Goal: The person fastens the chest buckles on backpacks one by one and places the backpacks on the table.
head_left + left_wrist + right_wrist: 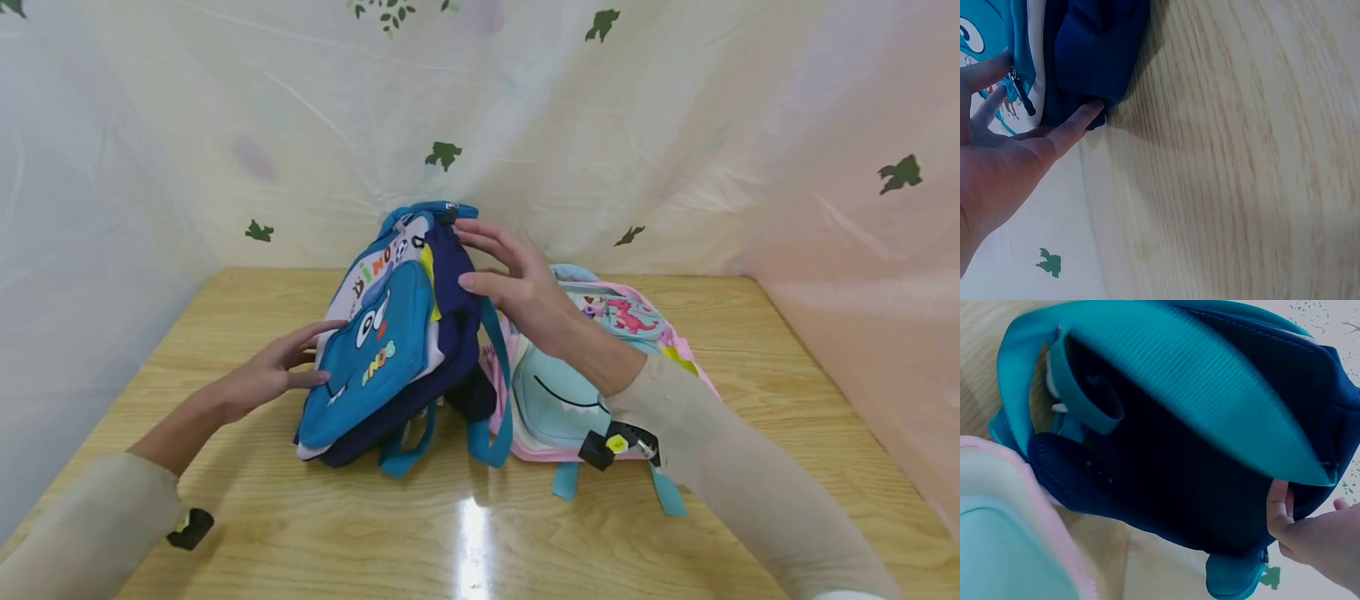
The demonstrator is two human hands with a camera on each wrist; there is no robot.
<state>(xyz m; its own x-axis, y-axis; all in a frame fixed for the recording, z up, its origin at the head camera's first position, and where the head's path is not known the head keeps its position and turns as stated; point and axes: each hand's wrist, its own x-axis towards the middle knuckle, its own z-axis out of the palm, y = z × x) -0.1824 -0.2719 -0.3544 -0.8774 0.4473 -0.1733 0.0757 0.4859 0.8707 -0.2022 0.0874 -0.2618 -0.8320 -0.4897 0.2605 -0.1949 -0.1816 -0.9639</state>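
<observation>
A blue and navy child's backpack [378,354] with a cartoon face on its front pocket sits tilted on the table, between both hands. My left hand [258,379] touches its left side, fingers spread and fairly straight; the left wrist view has fingertips by the zipper pull [1022,94] and the thumb near the navy side pocket [1094,56]. At the upper right side is my right hand [525,292], fingers extended near the top edge and thumb on the navy side. The right wrist view shows fingertips on the back beside the end of a teal strap [1210,394].
A pink and mint backpack [558,396] lies right of the blue one, partly under my right forearm, its straps [667,492] reaching forward. The wooden table [315,533] meets a pale curtain [322,125] with green leaf shapes behind and at the sides.
</observation>
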